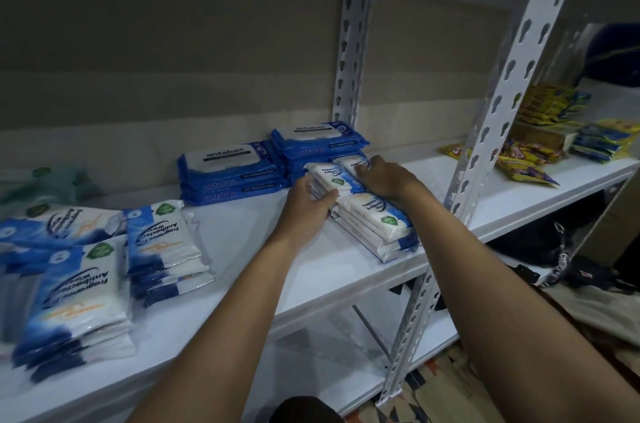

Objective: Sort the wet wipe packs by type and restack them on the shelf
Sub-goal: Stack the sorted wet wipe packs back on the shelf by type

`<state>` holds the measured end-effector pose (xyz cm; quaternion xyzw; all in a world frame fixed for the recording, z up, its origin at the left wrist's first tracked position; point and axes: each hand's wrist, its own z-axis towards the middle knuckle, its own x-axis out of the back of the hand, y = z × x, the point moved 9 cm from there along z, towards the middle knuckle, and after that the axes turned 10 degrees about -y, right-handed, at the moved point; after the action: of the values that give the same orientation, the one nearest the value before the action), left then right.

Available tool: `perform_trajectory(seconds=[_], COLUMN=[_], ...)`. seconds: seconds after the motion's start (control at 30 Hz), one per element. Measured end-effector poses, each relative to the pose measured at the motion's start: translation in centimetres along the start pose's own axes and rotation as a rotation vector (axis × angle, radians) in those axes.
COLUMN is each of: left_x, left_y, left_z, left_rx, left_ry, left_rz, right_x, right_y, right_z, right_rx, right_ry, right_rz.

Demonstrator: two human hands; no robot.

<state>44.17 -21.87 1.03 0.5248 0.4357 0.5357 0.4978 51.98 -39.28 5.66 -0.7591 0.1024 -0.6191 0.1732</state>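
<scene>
Both-handed, left hand grip curled round white wipe packs, right hand apparently pressing on them, fingers flat.

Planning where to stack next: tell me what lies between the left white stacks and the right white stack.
Head view: bare white shelf and the left forearm crossing it between the left white stacks and right white stack.
</scene>
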Motion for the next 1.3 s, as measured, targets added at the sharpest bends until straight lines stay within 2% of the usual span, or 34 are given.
perform_trajectory(seconds=[0.13, 0.43, 0.5, 0.6, 0.7, 0.77, 0.83, 0.9, 0.97, 1.03, 1.1, 1.17, 1.3], left_x=[-0.1, -0.5, -0.6, -0.3, 1.0, 1.3, 2.0, 3.0, 3.9, 5.8, 8.0, 10.2, 13.6], left_y=[0.5, 0.0, 0.3, 1.5, 1.5, 1.6, 2.0, 3.1, 5.1, 7.5, 9.4, 10.7, 9.8], left_z=[0.2, 0.0, -0.8, -3.4, -7.1, -9.7, -12.4, -15.2, -18.0, -20.9, -23.3, -25.3, -27.6], left_rx=[-0.076, 0.006, 0.015, 0.055, 0.163, 0.177, 0.150, 0.087, -0.028, -0.123, -0.191, -0.252, -0.172], left_ry=[-0.002, -0.051, -0.055, -0.024, 0.070, 0.072, 0.087, 0.129, 0.146, 0.198, 0.294, 0.422, 0.661], left_rz=[0.135, 0.165, 0.145, 0.116, 0.071, 0.019, -0.048, -0.143, -0.226, -0.187, -0.021, 0.218, 0.715], right_x=[-0.1, -0.2, 0.3, 1.9, 3.0, 3.4, 2.9, 0.8, -2.3, -6.1, -9.3, -11.0, -13.0], right_y=[-0.4, -0.5, -0.7, -1.4, -3.8, -5.9, -7.5, -8.4, -8.9, -10.1, -11.4, -12.8, -15.8], right_z=[0.2, -0.2, -0.8, -2.1, -5.3, -9.1, -12.9, -14.7, -15.0, -14.8, -14.5, -14.8, -14.9], right_rx=[0.057, 0.057, 0.063, 0.101, 0.276, 0.508, 0.657, 0.676, 0.639, 0.585, 0.529, 0.506, 0.503], right_ry=[-0.013, -0.044, -0.015, 0.125, 0.285, 0.430, 0.511, 0.459, 0.331, 0.161, 0.014, -0.058, -0.215], right_rz=[-0.012, 0.013, 0.046, 0.028, 0.059, 0.215, 0.387, 0.538, 0.695, 0.778, 0.809, 0.759, 0.680])
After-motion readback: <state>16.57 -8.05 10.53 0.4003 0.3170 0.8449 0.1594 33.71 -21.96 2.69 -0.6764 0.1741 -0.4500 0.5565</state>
